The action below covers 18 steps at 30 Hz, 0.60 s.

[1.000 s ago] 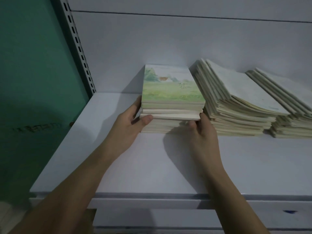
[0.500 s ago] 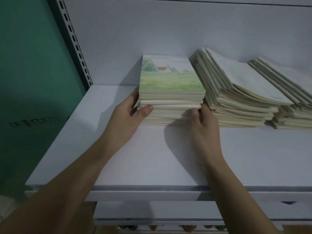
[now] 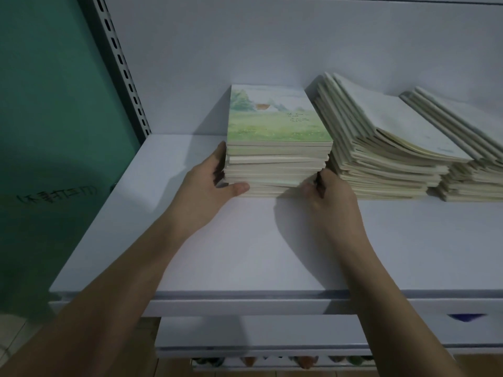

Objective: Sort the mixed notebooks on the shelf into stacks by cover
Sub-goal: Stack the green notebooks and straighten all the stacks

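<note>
L hand (image 3: 209, 183) & R hand (image 3: 328, 194) are both gripping the meadow-cover notebook stack (image 3: 277, 164) on the shelf (image 3: 190, 254).

Stationery shop, by the look: white metal display shelf (image 3: 245, 240) w/ slotted upright (image 3: 122, 66), price-strip front edge, stacks of identical notebooks (image 3: 381, 148) as stock.

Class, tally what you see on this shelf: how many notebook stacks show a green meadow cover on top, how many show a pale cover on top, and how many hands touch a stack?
Stack topped by green meadow cover: 1
Stacks topped by pale covers: 2
Hands on the meadow stack, left hand and right hand: 2
Total: 5
</note>
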Motion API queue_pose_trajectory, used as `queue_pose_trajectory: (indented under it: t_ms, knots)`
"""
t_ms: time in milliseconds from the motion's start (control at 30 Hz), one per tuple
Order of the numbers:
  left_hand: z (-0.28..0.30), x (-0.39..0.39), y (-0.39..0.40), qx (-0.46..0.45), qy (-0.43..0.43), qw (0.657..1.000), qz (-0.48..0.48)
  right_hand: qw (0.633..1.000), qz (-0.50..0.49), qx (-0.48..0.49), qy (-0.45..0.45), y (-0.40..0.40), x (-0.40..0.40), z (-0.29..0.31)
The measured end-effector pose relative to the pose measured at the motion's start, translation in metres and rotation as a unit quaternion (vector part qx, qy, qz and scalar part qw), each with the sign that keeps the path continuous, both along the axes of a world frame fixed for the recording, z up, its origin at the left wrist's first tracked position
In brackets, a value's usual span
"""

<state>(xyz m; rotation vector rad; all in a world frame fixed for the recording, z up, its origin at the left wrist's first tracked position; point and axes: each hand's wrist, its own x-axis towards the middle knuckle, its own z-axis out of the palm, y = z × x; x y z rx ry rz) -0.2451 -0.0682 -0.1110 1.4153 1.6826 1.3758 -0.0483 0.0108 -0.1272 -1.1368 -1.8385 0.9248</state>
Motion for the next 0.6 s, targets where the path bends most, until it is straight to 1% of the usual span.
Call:
queue_pose_trajectory:
  t_ms: [100,200,367,467,600]
  knots:
    - [0.002,-0.001,0.0,-0.005,0.012,1.0,-0.007,1.0,0.003,-0.004,-0.024,0.002,0.002,0.0]
    - [0.004,-0.004,0.0,-0.003,0.021,1.0,0.001,0.999,-0.004,0.023,-0.03,0.001,0.005,0.004]
    - [0.002,-0.003,0.001,-0.002,0.007,1.0,0.029,0.998,-0.047,0.035,-0.03,0.005,0.004,0.009]
    - [-0.001,-0.003,0.001,-0.004,0.023,0.999,0.033,0.998,-0.056,0.02,-0.026,0.003,0.003,0.008]
    - [-0.002,-0.003,0.0,-0.015,0.027,0.999,0.028,0.999,-0.035,-0.021,0.017,-0.003,0.0,0.006]
